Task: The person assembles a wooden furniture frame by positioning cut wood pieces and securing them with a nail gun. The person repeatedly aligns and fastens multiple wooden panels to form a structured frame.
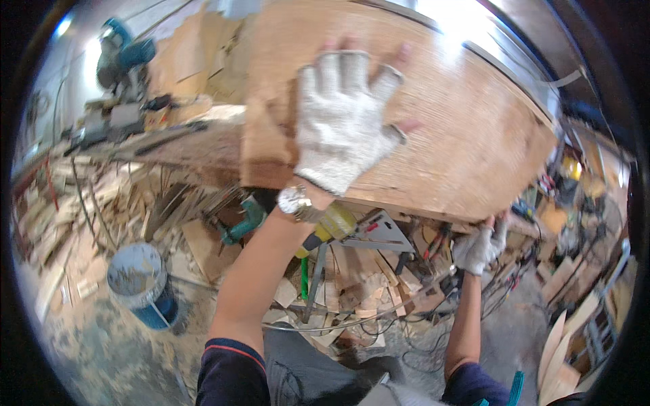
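Observation:
A large wooden board (pixel 460 128) with a curved right end fills the upper middle of the view. My left hand (pixel 342 122), in a white fingerless work glove, lies flat on its face with the fingers spread. A metal wristwatch (pixel 295 201) sits on that wrist. My right hand (pixel 482 247), gloved the same way, is closed at the board's lower right edge, with bare fingertips against the rim. The underside of the board, and any fingers beneath it, are hidden.
A blue bucket (pixel 139 284) stands on the floor at left. Behind it are heaps of wood scraps (pixel 68 216). A green power tool (pixel 245 220) and a yellow one (pixel 330 227) sit below the board. A miter saw (pixel 122 64) stands at far left; cables (pixel 426 352) cross the floor.

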The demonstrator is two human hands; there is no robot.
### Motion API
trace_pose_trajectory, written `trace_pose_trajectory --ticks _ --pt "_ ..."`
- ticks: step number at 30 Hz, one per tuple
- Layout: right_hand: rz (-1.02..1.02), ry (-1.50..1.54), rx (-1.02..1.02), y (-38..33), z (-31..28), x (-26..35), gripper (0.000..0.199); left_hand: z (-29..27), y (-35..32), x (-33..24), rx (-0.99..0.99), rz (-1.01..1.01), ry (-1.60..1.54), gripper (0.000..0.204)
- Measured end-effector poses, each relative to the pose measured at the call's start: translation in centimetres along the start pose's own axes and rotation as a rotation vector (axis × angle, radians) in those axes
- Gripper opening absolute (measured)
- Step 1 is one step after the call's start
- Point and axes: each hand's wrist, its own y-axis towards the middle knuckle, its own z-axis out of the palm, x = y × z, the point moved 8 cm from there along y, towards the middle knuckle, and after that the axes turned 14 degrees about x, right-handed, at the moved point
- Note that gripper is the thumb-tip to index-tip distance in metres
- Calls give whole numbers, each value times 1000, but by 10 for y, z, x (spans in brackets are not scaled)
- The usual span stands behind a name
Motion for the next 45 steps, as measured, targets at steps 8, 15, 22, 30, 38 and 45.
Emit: trace_pose_trajectory --ticks 8,15,22,30,38,45 --pt "7 -238 -2 -3 5 9 50 0 17 -45 76 -103 165 84" --pt "-53 -98 28 0 7 18 52 9 39 -69 33 -73 90 110" --pt "-71 -167 124 0 14 35 50 31 47 -67 178 -214 275 115" --pt "-87 -17 210 -3 -7 51 46 37 48 -56 144 -174 310 113" --pt "-272 24 43 66 -30 83 39 41 50 -46 169 -162 289 115" --pt "-519 -48 -27 138 16 131 36 34 47 -58 212 -159 232 116"
